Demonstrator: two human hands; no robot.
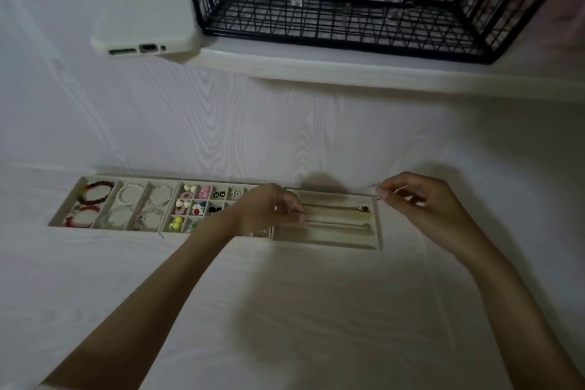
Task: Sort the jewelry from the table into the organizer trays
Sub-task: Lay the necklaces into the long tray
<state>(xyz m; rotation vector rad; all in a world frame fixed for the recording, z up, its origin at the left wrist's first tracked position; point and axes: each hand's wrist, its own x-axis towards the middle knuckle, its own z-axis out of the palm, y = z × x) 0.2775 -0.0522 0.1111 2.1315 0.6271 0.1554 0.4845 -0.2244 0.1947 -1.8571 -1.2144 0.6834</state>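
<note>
Both hands pinch a thin necklace chain (335, 196), the left hand (272, 209) at one end and the right hand (408, 196) at the other, over the long-slot tray (326, 239). Keep it straight (no tangles) and lower both ends together into an empty slot.

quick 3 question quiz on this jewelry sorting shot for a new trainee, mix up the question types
1. True or false: the dark red bead bracelet lies in the leftmost organizer tray.
2. Multiple choice: the left hand and right hand stretch a thin chain over which tray? A) the bracelet tray B) the small-grid tray C) the long-slot tray
3. Fill in: the black wire basket stands on a raised shelf, and a white ____ lies to its left.

Key: 1 true; 2 C; 3 phone
</note>
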